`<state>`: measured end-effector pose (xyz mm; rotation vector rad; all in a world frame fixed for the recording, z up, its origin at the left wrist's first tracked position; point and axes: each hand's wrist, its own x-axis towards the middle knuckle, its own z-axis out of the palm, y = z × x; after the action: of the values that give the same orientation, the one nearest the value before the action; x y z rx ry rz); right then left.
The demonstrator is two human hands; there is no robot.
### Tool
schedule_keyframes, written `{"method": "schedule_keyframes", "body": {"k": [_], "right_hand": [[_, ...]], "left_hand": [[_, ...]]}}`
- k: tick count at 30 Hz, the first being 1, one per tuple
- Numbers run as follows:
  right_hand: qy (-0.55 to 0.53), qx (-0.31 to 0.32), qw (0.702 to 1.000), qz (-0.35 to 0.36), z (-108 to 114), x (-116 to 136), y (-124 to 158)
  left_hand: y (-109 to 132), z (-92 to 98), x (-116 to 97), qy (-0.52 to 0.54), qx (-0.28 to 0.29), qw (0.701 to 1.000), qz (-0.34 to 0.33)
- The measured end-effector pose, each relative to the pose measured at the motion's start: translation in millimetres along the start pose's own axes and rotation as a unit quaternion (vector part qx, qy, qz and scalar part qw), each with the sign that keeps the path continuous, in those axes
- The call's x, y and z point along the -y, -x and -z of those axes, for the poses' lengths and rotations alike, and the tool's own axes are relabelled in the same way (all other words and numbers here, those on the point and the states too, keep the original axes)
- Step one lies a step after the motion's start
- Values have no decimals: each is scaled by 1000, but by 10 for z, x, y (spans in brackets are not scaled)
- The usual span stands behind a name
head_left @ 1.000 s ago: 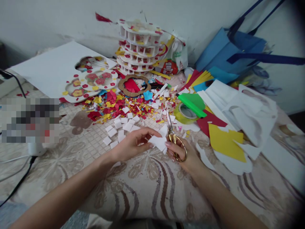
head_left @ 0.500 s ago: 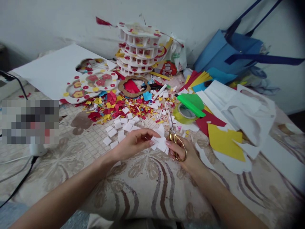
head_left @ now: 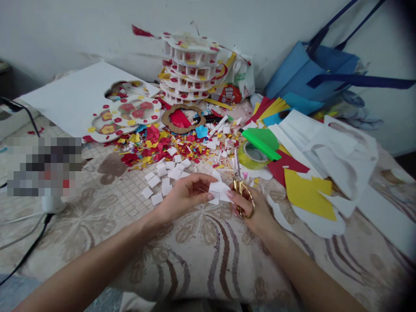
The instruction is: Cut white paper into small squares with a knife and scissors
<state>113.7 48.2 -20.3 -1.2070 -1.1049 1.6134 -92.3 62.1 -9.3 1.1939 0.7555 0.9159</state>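
My left hand (head_left: 191, 193) is closed, pinching white paper pieces (head_left: 221, 190) from the left between thumb and fingers. My right hand (head_left: 248, 208) is closed too, its thumb and fingertip on the right side of the same white pieces. Gold-handled scissors (head_left: 238, 186) hang on the right hand by a handle loop, the blades pointing away from me. Just left of the pieces lie many small white squares (head_left: 166, 186) in a loose pile, partly behind my left hand. How many pieces the fingers hold cannot be made out.
Coloured paper scraps (head_left: 156, 145) cover the table's middle. Behind them stands a tiered white lantern-like model (head_left: 190, 67). To the right are a tape roll (head_left: 251, 154), a green cutter (head_left: 260, 145), yellow paper (head_left: 308, 195), white offcuts (head_left: 351, 151) and a blue bag (head_left: 302, 73). Cables (head_left: 30, 247) run at left.
The white pieces between my hands have turned and now lie flatter, more spread toward the left fingers. The scissors have shifted slightly to the right. Both hands stay in nearly the same place.
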Motion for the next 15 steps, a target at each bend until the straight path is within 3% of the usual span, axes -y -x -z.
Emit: {"method": "schedule_keyframes", "body": {"k": [10,15], "right_hand": [[4,33,999,-3,3,14,13],[25,65,997,-13,-21,16,29]], "left_hand": [[-4,-9,-22,-21,-28,999,-3],[20,-28,-1,13,-4,1000,10]]}}
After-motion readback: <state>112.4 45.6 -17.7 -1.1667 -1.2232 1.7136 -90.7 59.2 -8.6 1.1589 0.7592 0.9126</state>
